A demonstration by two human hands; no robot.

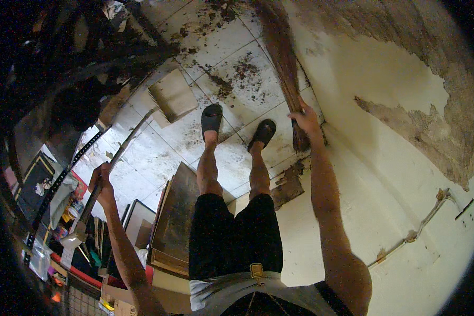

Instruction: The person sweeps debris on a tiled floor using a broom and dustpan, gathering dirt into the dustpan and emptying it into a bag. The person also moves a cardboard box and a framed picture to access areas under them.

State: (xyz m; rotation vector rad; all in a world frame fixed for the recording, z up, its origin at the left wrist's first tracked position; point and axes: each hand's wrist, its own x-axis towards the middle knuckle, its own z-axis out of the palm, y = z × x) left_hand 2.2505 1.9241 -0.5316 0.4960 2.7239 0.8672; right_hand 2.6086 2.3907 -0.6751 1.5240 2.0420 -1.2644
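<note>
Right hand [306,120] clamps the broom [286,71], likely light, best held there, soft bristles [274,25] beyond; left hand [102,184] grips the dustpan handle [125,144].

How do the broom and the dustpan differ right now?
Colour: the broom is dark brown, the dustpan pale beige.
Shape: the broom is a long bundle of bristles; the dustpan is a squarish pan with teeth along one edge and a long handle.
Hold: the right hand grips the broom, the left hand the dustpan's handle.
Shared: each is held in one hand.
</note>
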